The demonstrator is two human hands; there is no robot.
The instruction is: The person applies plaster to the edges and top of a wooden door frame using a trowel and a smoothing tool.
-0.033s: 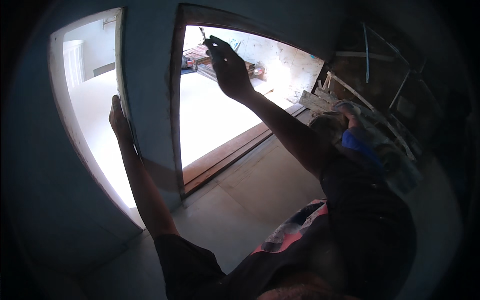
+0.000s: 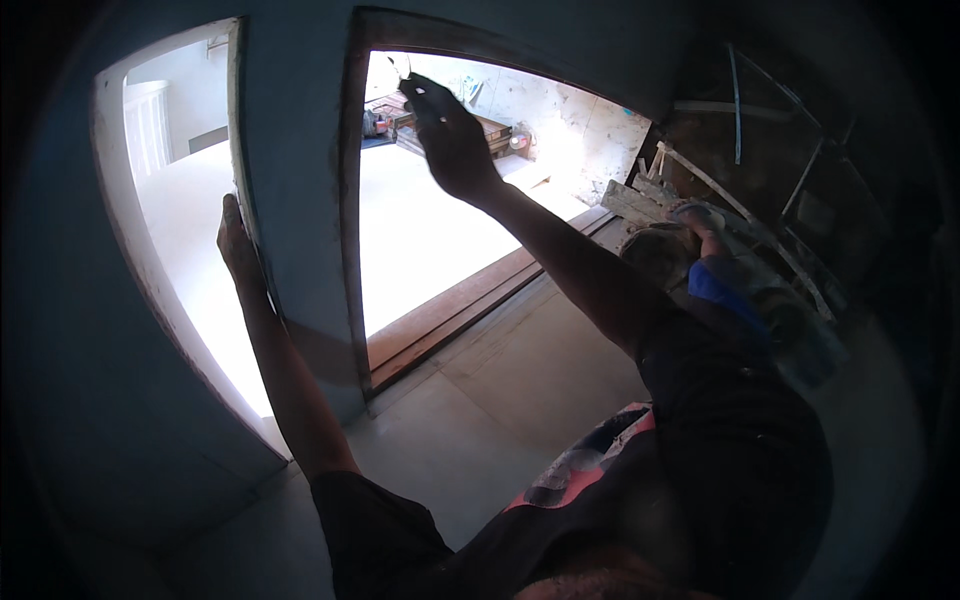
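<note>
facing bright doorway (image 2: 353,200), right hand (image 2: 457,148) outstretched, tiled floor (image 2: 505,375)

The left head-worn fisheye camera looks down from just above the wearer's dark short-sleeved shirt (image 2: 720,450), facing outward along both forearms (image 2: 565,250) to the dark-framed doorway (image 2: 354,220) farther off

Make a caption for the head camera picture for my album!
At arm's length: left hand by a pale frame, right hand dark against a bright opening.
</note>
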